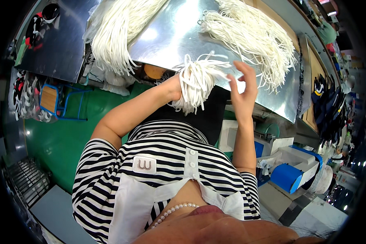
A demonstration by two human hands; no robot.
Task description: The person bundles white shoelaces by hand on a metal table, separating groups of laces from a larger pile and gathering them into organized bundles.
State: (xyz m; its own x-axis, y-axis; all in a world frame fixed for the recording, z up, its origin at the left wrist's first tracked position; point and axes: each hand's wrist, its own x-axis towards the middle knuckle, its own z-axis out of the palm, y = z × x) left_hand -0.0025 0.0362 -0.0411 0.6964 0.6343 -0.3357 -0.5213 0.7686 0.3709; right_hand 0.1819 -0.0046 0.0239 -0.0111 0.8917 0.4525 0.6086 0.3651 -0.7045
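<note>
A thick bunch of white cords (199,83) is gathered in my left hand (176,87), at the near edge of the metal table. The cords loop over that hand and hide most of its fingers, and their loose ends hang down. Just right of the bunch, my right hand (245,91) is raised with thumb and fingers apart. A blurred cord end reaches close to its thumb; I see nothing gripped there.
The shiny metal table (166,30) bears a white cord pile (118,36) at left and a cream cord pile (256,40) at right. A blue-framed stool (49,99) stands on the green floor at left. A blue and white machine (286,177) is at right.
</note>
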